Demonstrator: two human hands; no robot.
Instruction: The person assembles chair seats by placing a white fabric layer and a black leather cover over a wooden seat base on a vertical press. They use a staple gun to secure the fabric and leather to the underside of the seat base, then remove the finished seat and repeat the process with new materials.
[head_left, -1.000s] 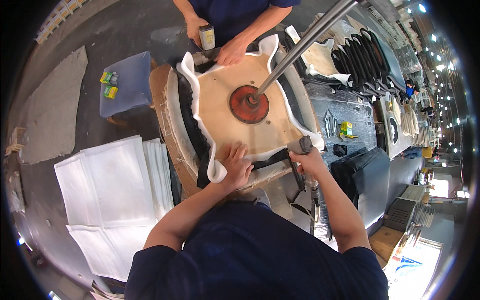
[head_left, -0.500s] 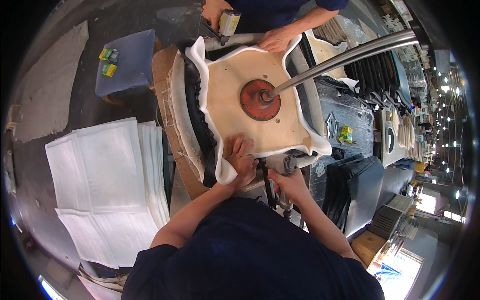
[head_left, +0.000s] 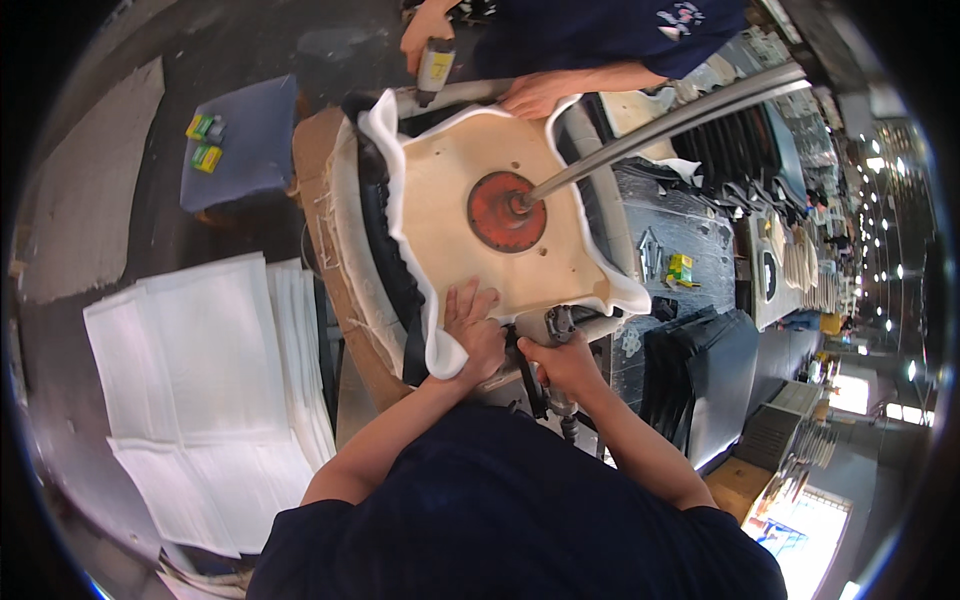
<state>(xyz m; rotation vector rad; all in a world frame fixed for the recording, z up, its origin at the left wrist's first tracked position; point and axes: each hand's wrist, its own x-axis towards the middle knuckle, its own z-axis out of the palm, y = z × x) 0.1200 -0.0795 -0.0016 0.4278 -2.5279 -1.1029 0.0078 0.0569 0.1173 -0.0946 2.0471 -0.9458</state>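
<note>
The left hand [head_left: 470, 335] presses the white padding [head_left: 440, 350] flat on the near edge of the board [head_left: 490, 230], fingers apart. The right hand [head_left: 565, 365], just beside it, is closed around a stapler [head_left: 555, 325]. A staple could hit the fingers, I think. No containers show near the board.

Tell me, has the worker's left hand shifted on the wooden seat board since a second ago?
No. The left hand presses the white padding at the wooden board's near edge, the same side of the red disc as before.
</note>
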